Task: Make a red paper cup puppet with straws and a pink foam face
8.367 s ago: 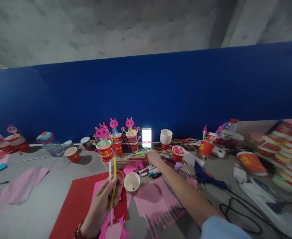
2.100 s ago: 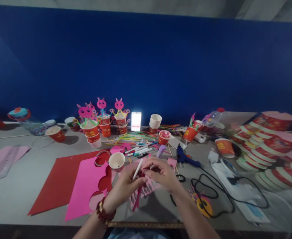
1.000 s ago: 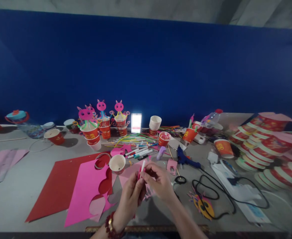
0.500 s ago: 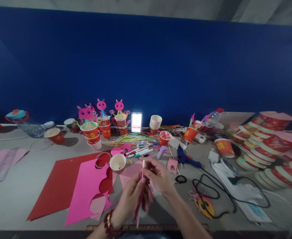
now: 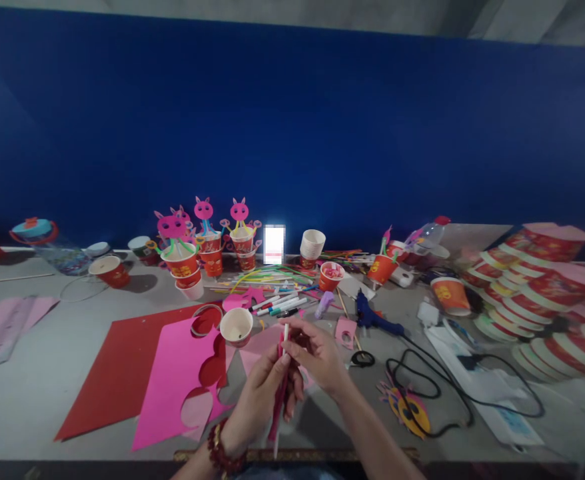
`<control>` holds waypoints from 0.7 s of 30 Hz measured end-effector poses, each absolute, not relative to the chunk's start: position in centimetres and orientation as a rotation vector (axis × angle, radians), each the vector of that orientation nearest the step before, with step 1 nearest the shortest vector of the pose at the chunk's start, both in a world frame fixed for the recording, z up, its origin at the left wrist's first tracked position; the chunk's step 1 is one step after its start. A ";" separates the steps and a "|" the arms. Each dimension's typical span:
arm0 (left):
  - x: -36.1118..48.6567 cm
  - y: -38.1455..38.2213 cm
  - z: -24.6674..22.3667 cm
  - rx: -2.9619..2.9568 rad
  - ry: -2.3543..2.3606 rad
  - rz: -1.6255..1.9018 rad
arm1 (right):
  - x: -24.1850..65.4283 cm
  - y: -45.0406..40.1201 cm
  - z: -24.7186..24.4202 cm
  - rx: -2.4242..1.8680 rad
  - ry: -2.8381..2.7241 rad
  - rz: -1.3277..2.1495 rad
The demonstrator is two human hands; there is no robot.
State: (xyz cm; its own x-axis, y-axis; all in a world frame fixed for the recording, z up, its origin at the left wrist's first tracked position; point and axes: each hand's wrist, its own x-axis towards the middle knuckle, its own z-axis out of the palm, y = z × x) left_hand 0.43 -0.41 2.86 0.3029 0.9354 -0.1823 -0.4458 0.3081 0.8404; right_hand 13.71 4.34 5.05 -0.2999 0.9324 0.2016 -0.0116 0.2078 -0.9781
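Observation:
Near the table's front edge, my left hand [image 5: 257, 393] is closed around a deep-pink strip that looks like pipe cleaner [image 5: 275, 420] and a thin white stick [image 5: 286, 331]. The stick stands nearly upright, its top showing above my fingers and its lower end below my palm. My right hand [image 5: 320, 353] pinches the upper part of the same stick between thumb and fingers. Where the strip meets the stick is partly covered by my fingers. Just left of my hands are a paper cup [image 5: 236, 328] and a pink sheet with round cutouts [image 5: 162, 387].
A red sheet [image 5: 97, 380] lies at left. Behind are markers [image 5: 285, 305], coloured stems [image 5: 272, 275] and cups bearing pink figures [image 5: 180, 257]. On the right are a blue glue gun [image 5: 377, 320], black scissors [image 5: 362, 359], a cable [image 5: 435, 373], a power strip [image 5: 487, 393] and stacked cups [image 5: 537, 287].
Both hands keep their hold on the stick and strip. The stick's top has tilted very slightly left, and my fingers have shifted a little around it.

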 end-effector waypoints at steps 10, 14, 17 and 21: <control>0.5 -0.2 2.8 0.769 0.778 1.068 | 13.8 4.3 4.5 -0.890 -1.523 1.220; 0.4 -0.2 2.7 0.769 0.768 1.061 | 13.7 4.0 4.5 -0.890 -1.440 1.208; 0.5 -0.4 2.3 0.766 0.764 1.070 | 13.7 3.8 4.7 -0.923 -1.445 1.128; 0.5 -0.5 2.1 0.766 0.743 1.065 | 13.9 3.7 5.0 -0.965 -1.505 1.003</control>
State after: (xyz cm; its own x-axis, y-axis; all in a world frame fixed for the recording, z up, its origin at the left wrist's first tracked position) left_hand 0.48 -0.51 2.07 0.3052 0.9395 -0.1558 -0.4704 0.2909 0.8331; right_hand 13.86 3.70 5.04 -0.1375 0.9392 0.3146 0.0708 0.3261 -0.9427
